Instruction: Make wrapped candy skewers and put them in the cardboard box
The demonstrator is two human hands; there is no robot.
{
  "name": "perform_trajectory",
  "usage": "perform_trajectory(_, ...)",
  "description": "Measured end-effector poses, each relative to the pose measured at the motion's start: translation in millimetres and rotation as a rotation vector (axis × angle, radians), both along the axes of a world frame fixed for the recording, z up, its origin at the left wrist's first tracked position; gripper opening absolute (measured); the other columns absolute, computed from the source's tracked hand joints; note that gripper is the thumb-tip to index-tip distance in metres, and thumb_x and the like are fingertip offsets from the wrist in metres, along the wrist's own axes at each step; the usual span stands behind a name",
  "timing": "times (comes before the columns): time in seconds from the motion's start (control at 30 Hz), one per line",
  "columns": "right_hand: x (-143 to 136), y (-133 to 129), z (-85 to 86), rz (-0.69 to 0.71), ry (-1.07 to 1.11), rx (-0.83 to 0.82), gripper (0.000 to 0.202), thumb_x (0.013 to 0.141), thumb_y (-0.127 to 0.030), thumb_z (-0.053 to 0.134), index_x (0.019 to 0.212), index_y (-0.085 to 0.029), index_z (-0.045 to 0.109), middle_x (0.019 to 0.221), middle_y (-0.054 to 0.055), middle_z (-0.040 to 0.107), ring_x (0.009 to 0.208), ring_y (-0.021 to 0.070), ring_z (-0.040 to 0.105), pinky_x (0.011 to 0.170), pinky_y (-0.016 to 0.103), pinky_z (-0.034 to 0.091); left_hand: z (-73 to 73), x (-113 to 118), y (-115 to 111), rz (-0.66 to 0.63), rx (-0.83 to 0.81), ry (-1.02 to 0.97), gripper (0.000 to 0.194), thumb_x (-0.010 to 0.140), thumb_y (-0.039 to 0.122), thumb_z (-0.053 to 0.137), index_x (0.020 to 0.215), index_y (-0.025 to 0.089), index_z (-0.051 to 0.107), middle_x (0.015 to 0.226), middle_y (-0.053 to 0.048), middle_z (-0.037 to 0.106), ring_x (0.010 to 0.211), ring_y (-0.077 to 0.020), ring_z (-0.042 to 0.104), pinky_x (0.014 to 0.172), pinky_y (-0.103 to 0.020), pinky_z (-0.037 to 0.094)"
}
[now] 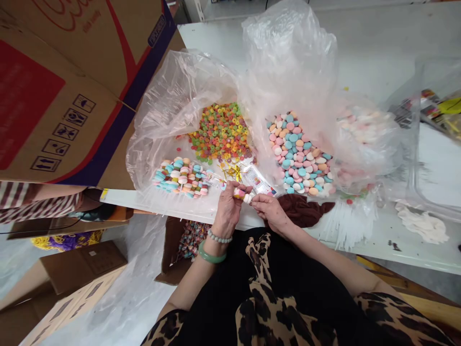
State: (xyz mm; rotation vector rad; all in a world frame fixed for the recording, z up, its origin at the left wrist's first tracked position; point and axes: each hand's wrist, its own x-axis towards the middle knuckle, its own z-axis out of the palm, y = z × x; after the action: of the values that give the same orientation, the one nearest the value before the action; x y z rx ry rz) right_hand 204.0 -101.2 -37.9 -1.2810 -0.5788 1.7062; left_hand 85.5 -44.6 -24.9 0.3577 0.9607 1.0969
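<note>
Both hands meet at the table's front edge around a short candy skewer (239, 193) with pink, yellow and white pieces. My left hand (230, 204) is closed around its left part. The fingertips of my right hand (268, 207) pinch beside its white end; the stick itself is hidden. Gold twist ties (232, 170) and a printed clear packet (257, 180) lie just beyond the fingers. To the left is a pile of finished-looking candy skewers (182, 178). Behind are ring-shaped gummies (219, 132), and to the right pastel candies (300, 156) spill from a plastic bag.
A large cardboard carton (72, 86) stands at left. Below the table edge, an open box (171, 250) holds wrapped candies. At right lie a brown cloth (306, 210), white sticks (347, 223), a white glove-like cloth (421, 222) and a clear plastic bin (414, 158).
</note>
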Motion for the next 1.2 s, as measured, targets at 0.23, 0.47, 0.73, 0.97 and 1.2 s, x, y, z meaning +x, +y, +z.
perform_trajectory(0.23,0,3,-2.3,-0.053,-0.104,0.055,0.018,0.069,-0.036,0.063,0.067,-0.019,0.056,0.053,-0.008,0.037,0.047,0.0072,0.026,0.046,0.022,0.019,0.7,1,0,-0.081,-0.086,-0.093,0.038,0.083,0.054,0.064,0.089,0.016,0.062,0.083,-0.006,0.07,0.08,-0.0217,0.071,0.083,-0.039,0.054)
perform_trajectory(0.47,7,1,-11.5,0.037,-0.641,0.343,0.016,0.075,-0.028,0.053,0.063,-0.02,0.058,0.06,-0.002,0.051,0.063,0.014,0.047,0.061,0.026,0.035,-1.3,-6,4,0.008,-0.068,0.007,0.024,0.085,0.036,0.067,0.097,0.016,0.061,0.089,-0.007,0.072,0.083,-0.02,0.071,0.078,-0.033,0.054)
perform_trajectory(0.73,8,2,-5.9,0.072,-0.647,0.408,0.018,0.08,-0.031,0.051,0.069,-0.02,0.06,0.067,-0.001,0.057,0.066,0.0147,0.052,0.066,0.026,0.039,-3.7,5,-6,-0.067,-0.105,-0.098,0.026,0.09,0.04,0.059,0.088,0.014,0.06,0.082,-0.006,0.069,0.082,-0.0179,0.069,0.08,-0.032,0.053)
perform_trajectory(0.97,1,8,-10.0,0.006,-0.367,0.094,0.034,0.074,-0.048,0.061,0.056,-0.02,0.051,0.05,-0.006,0.04,0.05,0.01,0.034,0.05,0.024,0.027,-2.4,11,-11,-0.067,-0.014,-0.034,0.032,0.083,0.046,0.067,0.093,0.016,0.061,0.082,-0.005,0.068,0.082,-0.0186,0.069,0.084,-0.036,0.053)
perform_trajectory(1.2,-3,18,-4.3,-0.01,-0.477,0.16,0.047,0.08,-0.058,0.054,0.054,-0.019,0.049,0.054,-0.003,0.045,0.056,0.0117,0.041,0.053,0.025,0.03,2.3,14,-9,-0.105,0.066,-0.001,0.037,0.076,0.043,0.075,0.1,0.018,0.061,0.092,-0.006,0.069,0.092,-0.0204,0.067,0.088,-0.037,0.05)
